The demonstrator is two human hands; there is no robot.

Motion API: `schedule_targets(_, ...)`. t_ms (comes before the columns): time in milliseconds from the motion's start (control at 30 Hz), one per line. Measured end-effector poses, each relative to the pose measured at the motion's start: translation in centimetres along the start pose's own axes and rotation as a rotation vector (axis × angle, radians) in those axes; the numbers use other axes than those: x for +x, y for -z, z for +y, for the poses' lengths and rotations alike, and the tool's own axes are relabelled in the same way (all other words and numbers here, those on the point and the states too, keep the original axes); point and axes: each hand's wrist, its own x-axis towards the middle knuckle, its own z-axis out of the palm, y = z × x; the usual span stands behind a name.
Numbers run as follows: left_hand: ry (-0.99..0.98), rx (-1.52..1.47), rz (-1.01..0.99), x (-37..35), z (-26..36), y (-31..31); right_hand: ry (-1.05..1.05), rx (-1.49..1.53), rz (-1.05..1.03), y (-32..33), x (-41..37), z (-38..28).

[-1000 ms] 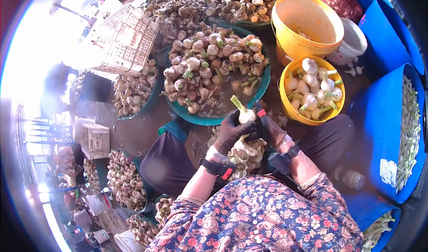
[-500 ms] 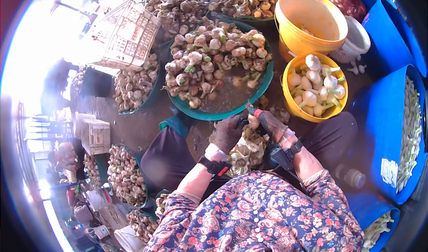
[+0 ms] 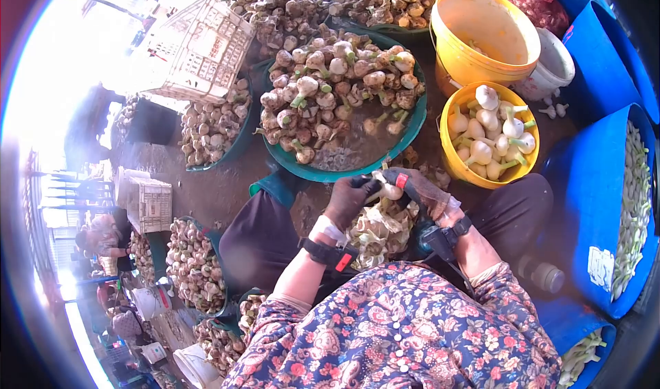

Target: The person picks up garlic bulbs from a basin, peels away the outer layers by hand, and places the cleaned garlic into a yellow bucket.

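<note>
Between my two gloved hands is a pale garlic bulb (image 3: 392, 191) with a stem stub. My left hand (image 3: 348, 200) is closed on it from the left. Curled close against its other side is my right hand (image 3: 424, 192), with a red piece (image 3: 401, 180) showing at its fingers; I cannot tell what this hand grips. Below the hands lies a heap of papery peelings (image 3: 379, 235) between my knees. Just beyond them stands a green tub (image 3: 330, 176) of dirty, unpeeled garlic with murky water in it. A yellow bucket (image 3: 450, 148) of clean white bulbs is to the right.
A larger yellow bucket (image 3: 474, 62) and a white bucket (image 3: 560, 62) stand behind. Blue bins (image 3: 584, 196) holding trimmed garlic line the right side. A white crate (image 3: 210, 48) and more garlic-filled tubs are at the left, with another person (image 3: 103, 238) farther off.
My hands have turned slightly, so the garlic bulb shows cleaner and whiter, with its stem visible. The dark tip that stuck out above my right fingers is no longer visible.
</note>
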Motion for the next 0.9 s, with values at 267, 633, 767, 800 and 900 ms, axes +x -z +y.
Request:
schedule_targets(267, -0.547, 0.538, 0.115, -3.3, 1.9, 0.6, 0.463, -0.182, -0.048, -1.8, -1.5, -3.1)
schedule_targets(633, -0.195, -0.160, 0.006, -2.3, 1.1, 0.4, 0.010, 0.331, 0.364, -0.9, 1.0, 1.6)
schedule_targets(767, -0.120, -0.123, -0.279, -5.6, 2.6, 1.7, 0.236, 0.294, 0.297, 3.0, 2.8, 6.0)
schedule_targets(800, -0.131, -0.163, -0.324, -6.4, 3.8, 1.9, 0.268, 0.319, 0.285, 3.6, 3.0, 6.3)
schedule_targets(900, -0.374, -0.562, -0.479, -6.5, 4.0, 4.2, -0.089, 1.006, 0.112, 3.3, 1.7, 2.9)
